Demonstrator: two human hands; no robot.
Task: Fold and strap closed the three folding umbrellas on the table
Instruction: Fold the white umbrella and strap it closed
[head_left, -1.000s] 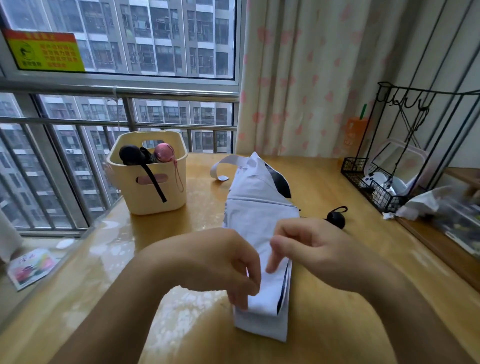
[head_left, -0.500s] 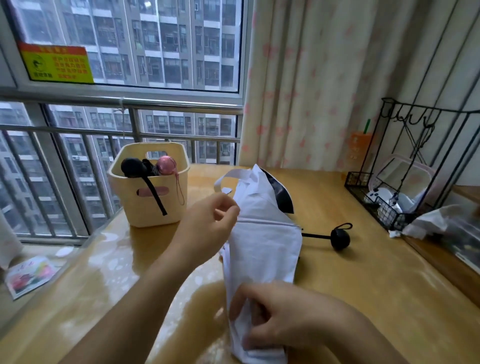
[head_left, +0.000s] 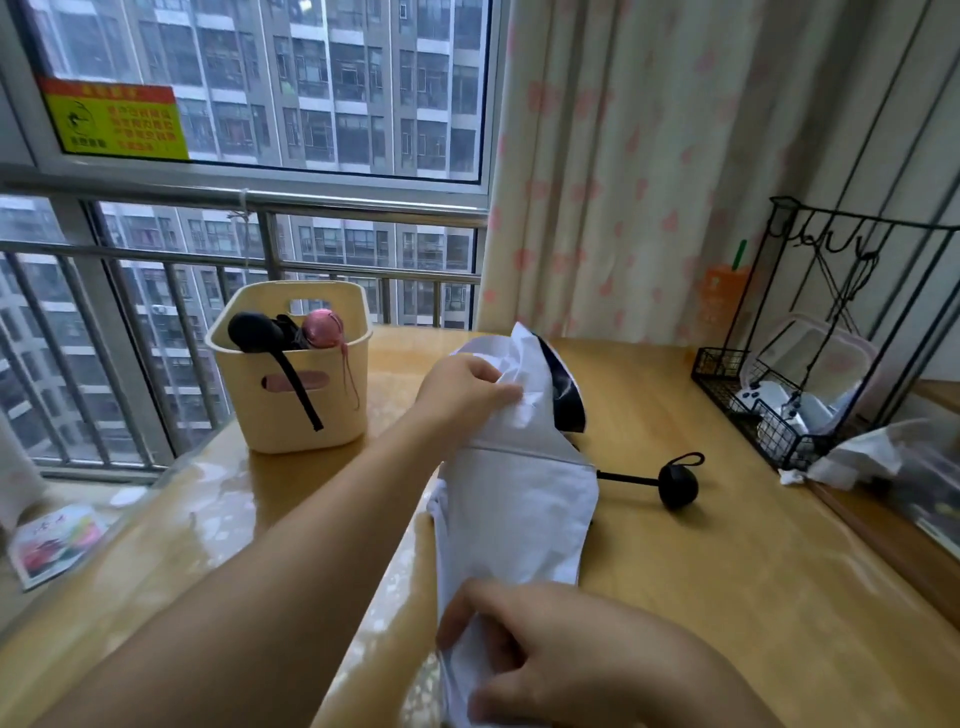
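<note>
White folding umbrella (head_left: 519, 499) is being gathered on wooden table (head_left: 675, 571): far end pinched by left hand (head_left: 462, 384) at 12 o'clock, near end gripped by right hand (head_left: 561, 660) at 6. Strapping judged outstanding; two other umbrellas (head_left: 254, 330), seemingly done, in cream plastic basket (head_left: 291, 415) at 10 o'clock.

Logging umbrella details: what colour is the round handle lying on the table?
Black; the umbrella handle shows best in the head view.

We have a big window (head_left: 260, 78) up and left of the fingers (head_left: 501, 391) of the left hand (head_left: 460, 387): grey daylight, tower blocks outside. Steel railing (head_left: 156, 254) across its lower half, yellow-red sticker (head_left: 114, 122) far upper left. Pink-spotted curtain (head_left: 649, 156) above-right of fingers. Glossy wooden table (head_left: 727, 571) below them; black wire rack (head_left: 779, 447) far right.
</note>
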